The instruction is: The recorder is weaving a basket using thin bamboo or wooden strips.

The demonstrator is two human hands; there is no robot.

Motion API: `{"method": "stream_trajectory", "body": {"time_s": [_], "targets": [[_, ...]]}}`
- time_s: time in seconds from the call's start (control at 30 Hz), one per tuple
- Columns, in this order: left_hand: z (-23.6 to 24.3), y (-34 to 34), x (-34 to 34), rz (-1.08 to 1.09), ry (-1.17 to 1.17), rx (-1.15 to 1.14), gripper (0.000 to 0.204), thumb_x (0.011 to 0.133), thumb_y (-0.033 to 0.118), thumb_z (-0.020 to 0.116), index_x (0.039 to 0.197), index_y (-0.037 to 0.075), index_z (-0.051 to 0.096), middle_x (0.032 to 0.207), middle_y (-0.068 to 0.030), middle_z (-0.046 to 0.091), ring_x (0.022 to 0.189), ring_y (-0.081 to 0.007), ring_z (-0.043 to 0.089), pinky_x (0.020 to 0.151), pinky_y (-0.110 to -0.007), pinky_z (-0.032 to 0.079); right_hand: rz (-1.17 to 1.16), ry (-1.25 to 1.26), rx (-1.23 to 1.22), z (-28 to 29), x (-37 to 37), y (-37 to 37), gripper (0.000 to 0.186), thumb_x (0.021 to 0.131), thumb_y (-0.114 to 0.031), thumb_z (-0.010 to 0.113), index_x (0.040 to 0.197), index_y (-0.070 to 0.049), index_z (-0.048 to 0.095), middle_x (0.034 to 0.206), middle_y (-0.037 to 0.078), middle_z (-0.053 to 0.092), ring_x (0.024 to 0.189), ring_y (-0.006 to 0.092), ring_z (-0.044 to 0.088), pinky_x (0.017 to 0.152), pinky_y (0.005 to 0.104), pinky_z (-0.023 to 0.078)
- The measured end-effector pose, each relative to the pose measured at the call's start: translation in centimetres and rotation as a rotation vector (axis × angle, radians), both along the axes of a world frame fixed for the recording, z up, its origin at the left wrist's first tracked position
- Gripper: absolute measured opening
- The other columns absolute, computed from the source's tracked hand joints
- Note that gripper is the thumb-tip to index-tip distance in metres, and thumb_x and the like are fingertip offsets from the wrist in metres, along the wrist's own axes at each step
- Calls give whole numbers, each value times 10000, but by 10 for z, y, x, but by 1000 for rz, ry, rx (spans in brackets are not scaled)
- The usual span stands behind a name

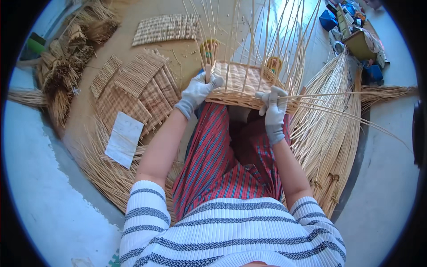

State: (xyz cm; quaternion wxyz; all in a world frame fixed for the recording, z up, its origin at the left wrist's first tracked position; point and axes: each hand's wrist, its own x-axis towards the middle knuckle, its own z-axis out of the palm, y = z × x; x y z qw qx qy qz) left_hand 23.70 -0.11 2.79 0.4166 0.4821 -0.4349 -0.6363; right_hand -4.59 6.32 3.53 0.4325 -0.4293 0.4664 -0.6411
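A partly woven basket (242, 76) rests over my lap, its flat base facing up and long thin stakes (251, 40) rising from its edges. My left hand (199, 91), in a white and grey glove, is closed around the basket's near left corner. Beside its thumb a short flat wooden piece (207, 72) stands upright; I cannot tell what it is. At the near right edge my gloved right hand (274, 109) pinches weaving strands (320, 95), whose loose ends trail off to the right. Its fingertips touch the basket's braided edge.
Several woven mats (138, 84) lie to the left, with a pale sheet (124, 139) on top. Another mat (164, 29) lies farther off. Bundled stalks (66, 66) stand far left; long pale strands (331, 129) spread right. A cluttered box (359, 44) sits far right.
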Motion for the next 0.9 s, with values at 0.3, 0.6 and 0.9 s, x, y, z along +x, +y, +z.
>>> {"method": "stream_trajectory", "body": {"time_s": [0.3, 0.6, 0.9], "targets": [[43, 22, -65, 218, -314, -382, 173, 1053, 126, 656, 1193, 37, 607, 1082, -85, 690, 805, -178, 723, 632, -288, 610, -32, 1, -38, 4, 12, -2, 236, 1151, -255, 524, 1319, -92, 556, 849, 55, 695, 741, 141, 752, 427, 203, 446], [31, 24, -105, -105, -87, 83, 245, 1065, 233, 675, 1102, -9, 667, 934, -101, 732, 670, -186, 753, 529, -317, 615, 22, 339, 34, 52, -26, -36, 408, 1022, -11, 621, 1415, -59, 522, 1315, 208, 705, 926, 203, 733, 793, 333, 605], [32, 25, -111, -22, -163, 103, 343, 1084, 277, 654, 1172, -54, 684, 948, -121, 742, 687, -208, 769, 524, -328, 631, 110, 527, -120, 69, -5, -102, 805, 966, 47, 561, 1692, -141, 269, 1279, 199, 705, 986, 221, 730, 931, 376, 576]]}}
